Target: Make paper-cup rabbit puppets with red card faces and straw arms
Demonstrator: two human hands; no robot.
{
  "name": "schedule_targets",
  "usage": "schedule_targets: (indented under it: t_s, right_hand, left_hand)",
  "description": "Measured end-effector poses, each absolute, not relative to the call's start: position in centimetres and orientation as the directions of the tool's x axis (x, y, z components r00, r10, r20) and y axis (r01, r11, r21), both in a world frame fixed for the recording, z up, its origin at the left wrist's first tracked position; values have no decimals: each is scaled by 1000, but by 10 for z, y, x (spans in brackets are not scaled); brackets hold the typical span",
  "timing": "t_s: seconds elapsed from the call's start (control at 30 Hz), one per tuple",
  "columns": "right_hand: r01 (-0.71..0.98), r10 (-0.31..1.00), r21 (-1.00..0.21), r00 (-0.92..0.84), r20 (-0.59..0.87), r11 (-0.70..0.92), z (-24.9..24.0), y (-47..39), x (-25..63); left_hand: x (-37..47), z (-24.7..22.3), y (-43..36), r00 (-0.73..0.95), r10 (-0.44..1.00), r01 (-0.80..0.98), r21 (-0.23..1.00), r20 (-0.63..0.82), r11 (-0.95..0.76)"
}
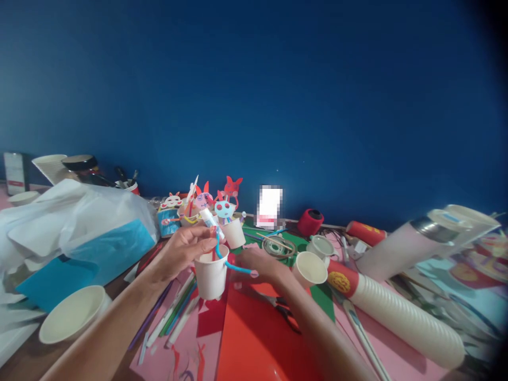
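A white paper cup stands before me, with a blue pipe cleaner bent across its rim. A small pink disc sits on the pipe cleaner's right end. My left hand is at the cup's upper left, finger and thumb pinched at the pipe cleaner's upper end. Directly behind those fingertips a white tube like a glue stick leans; whether the hand touches it I cannot tell. Right of the cup is my right hand, blurred, its fingers mostly hidden beyond the pipe cleaner.
Paper-cup figures with cut-out faces stand behind. Orange-handled scissors lie on red paper. To the right are a loose cup, stacked cups and a large bottle. A bowl and plastic bag occupy the left.
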State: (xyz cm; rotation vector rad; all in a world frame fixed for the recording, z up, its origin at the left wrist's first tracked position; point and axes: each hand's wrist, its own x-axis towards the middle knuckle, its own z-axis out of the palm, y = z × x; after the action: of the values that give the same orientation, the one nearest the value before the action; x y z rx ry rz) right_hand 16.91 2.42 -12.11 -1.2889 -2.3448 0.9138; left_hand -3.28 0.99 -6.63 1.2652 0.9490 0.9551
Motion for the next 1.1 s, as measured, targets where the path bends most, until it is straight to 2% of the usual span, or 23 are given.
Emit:
schedule_targets:
  t_s: [0.07,0.13,0.27,0.43,0.57,0.77,1.1]
  right_hand:
    - [750,817,-479,-566,-108,456,-127,18,158]
    - [782,809,-387,-572,-136,488,-128,16,153]
    - [748,814,-421,-580,-37,513,-111,21,171]
    - [649,891,-614,-382,246,449,-77,26,204]
    - [610,849,-590,-362,385,528,-68,26,208]
    - [674,795,-424,-490,357,605,-69,21,201]
    - [644,741,-366,-574,349,672,-63,16,196]
  left_hand:
    - [-32,-65,9,344,937,-25,997,-57,70]
    - [-31,-65,8,360,931,27,998,-64,58]
    - [-29,-66,7,431,900,161,987,-63,-8]
    - [-28,-65,7,561,826,295,946,-59,-132]
    - [-28,-66,10,595,802,371,904,-56,-212]
    - [-31,-68,13,617,784,382,896,-67,-224]
    - [-30,-64,15,659,750,334,917,-61,-220]
